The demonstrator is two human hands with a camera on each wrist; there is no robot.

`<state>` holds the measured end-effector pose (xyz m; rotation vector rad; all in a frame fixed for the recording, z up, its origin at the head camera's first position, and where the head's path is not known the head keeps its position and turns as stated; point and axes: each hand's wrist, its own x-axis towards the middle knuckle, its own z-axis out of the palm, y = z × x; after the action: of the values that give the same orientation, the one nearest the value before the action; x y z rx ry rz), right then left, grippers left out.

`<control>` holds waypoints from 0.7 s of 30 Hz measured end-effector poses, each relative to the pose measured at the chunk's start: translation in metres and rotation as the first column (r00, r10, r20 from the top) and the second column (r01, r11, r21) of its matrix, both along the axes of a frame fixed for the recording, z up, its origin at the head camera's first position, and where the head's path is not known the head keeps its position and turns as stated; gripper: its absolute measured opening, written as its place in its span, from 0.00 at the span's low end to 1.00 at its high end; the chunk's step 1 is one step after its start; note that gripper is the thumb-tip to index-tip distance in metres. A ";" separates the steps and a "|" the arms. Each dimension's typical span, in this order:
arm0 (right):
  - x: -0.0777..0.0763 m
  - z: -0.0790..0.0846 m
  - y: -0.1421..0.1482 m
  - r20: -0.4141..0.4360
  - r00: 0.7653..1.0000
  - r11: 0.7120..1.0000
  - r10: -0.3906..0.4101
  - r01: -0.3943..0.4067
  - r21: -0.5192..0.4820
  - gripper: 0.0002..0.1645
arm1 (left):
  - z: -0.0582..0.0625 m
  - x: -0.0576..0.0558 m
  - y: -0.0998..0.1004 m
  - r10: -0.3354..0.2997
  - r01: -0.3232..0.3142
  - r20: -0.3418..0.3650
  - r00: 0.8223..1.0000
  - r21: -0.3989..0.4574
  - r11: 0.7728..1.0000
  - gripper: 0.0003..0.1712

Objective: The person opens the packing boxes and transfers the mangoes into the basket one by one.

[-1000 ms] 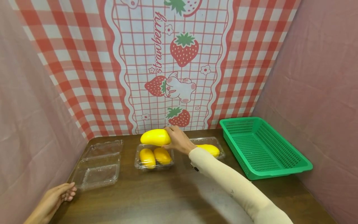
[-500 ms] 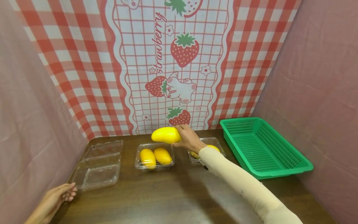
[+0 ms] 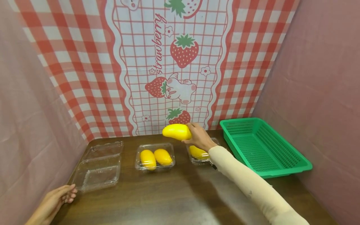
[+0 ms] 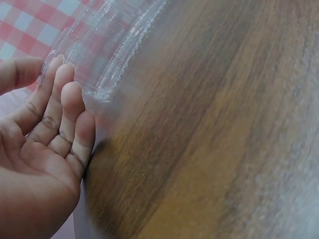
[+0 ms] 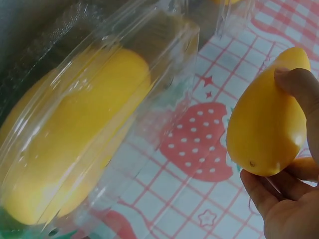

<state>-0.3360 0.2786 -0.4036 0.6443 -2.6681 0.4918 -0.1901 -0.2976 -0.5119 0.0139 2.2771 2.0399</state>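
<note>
My right hand (image 3: 200,137) grips a yellow mango (image 3: 176,132) by one end, thumb above and fingers below, raised above the table at the back. In the right wrist view the same mango (image 5: 269,114) is tilted beside a clear clamshell box holding yellow mangoes (image 5: 75,134). This right-hand clamshell (image 3: 197,161) is partly covered by my hand and sleeve. At the table's left edge my left hand (image 3: 57,197) pinches the near corner of an open clear plastic clamshell (image 3: 98,184) between thumb and forefinger. The left wrist view shows those fingertips at the plastic clamshell's corner (image 4: 102,94).
A closed clear clamshell (image 3: 137,165) with two mangoes (image 3: 148,158) stands in the middle of the brown wooden table (image 3: 146,200). At the back right is a green plastic basket (image 3: 281,173). Checked strawberry cloth (image 3: 180,78) hangs behind, and pink cloth walls (image 3: 315,78) flank the table.
My right hand has carried the mango rightward and slightly up, away from above the middle clamshell toward the right-hand one. The left hand keeps its place at the open clamshell.
</note>
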 end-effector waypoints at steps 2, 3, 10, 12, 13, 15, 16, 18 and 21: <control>0.000 0.001 0.003 0.011 1.000 1.000 -0.014 0.015 -0.011 0.46 | 0.000 0.000 0.000 0.001 -0.001 0.002 1.000 -0.003 1.000 0.18; 0.000 0.001 0.005 0.015 1.000 1.000 -0.021 0.021 -0.015 0.46 | 0.001 0.001 0.000 0.005 -0.004 0.007 1.000 -0.009 1.000 0.19; 0.002 -0.001 0.019 0.028 0.998 0.997 -0.052 0.054 -0.054 0.47 | -0.002 0.001 0.001 0.027 -0.027 0.004 1.000 -0.005 1.000 0.18; 0.002 -0.002 0.023 0.028 0.998 0.996 -0.052 0.054 -0.070 0.46 | -0.003 0.001 0.002 0.030 -0.030 -0.002 1.000 0.000 1.000 0.18; 0.002 -0.003 0.025 0.027 0.998 0.996 -0.054 0.056 -0.077 0.45 | -0.004 0.000 0.002 0.033 -0.033 -0.004 0.999 0.004 0.999 0.18; 0.002 -0.004 0.030 0.023 0.998 0.994 -0.057 0.059 -0.087 0.45 | -0.004 0.000 0.002 0.032 -0.032 -0.009 0.999 0.005 0.999 0.18; 0.002 -0.004 0.033 0.021 0.998 0.994 -0.061 0.063 -0.089 0.45 | -0.004 0.000 0.002 0.030 -0.030 -0.011 0.999 0.003 1.000 0.18; 0.002 -0.004 0.037 0.025 0.997 0.993 -0.071 0.073 -0.090 0.46 | -0.003 0.000 0.002 0.028 -0.028 -0.012 1.000 -0.002 1.000 0.18; 0.003 -0.003 0.045 0.035 0.995 0.992 -0.094 0.096 -0.076 0.47 | -0.002 0.000 0.002 0.025 -0.025 -0.004 1.000 -0.012 1.000 0.18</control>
<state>-0.3333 0.3232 -0.4067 0.4884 -2.6791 0.5795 -0.1902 -0.2960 -0.5143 -0.0111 2.3040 2.0394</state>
